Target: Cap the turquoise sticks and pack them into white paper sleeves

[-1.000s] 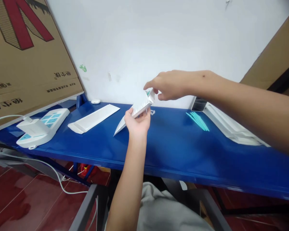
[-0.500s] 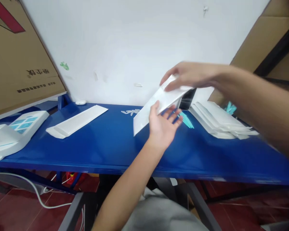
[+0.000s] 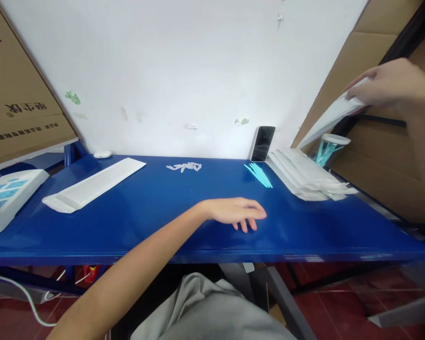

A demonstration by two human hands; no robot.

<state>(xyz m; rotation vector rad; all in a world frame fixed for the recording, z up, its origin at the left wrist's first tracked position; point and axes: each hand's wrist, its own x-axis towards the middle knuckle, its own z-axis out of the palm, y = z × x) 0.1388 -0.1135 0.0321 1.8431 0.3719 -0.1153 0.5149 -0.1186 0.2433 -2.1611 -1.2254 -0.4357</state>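
My right hand (image 3: pixel 386 85), up at the far right, grips one end of a long white paper pouch (image 3: pixel 331 118). The pouch slants down toward a stack of similar white pouches (image 3: pixel 301 174) on the blue table. My left hand (image 3: pixel 239 213) hovers palm down over the table's middle, fingers loosely apart and holding nothing. Beyond it lies a bundle of thin turquoise sticks (image 3: pixel 258 174). Small whitish pieces (image 3: pixel 186 166) sit in a loose heap farther back. At the left, another white pouch (image 3: pixel 95 184) lies flat by itself.
A phone (image 3: pixel 263 144) leans against the white wall. Behind the stack stands a clear cup with turquoise sticks (image 3: pixel 327 150). At the left edge is a white device with blue panels (image 3: pixel 7 196), near a small white oval object (image 3: pixel 102 154). Cardboard (image 3: pixel 24 89) flanks the table (image 3: pixel 156 226).
My right hand has carried the white pouch from the middle up to the far right. My left hand has come off the pouch and dropped lower. The view has shifted rightward.
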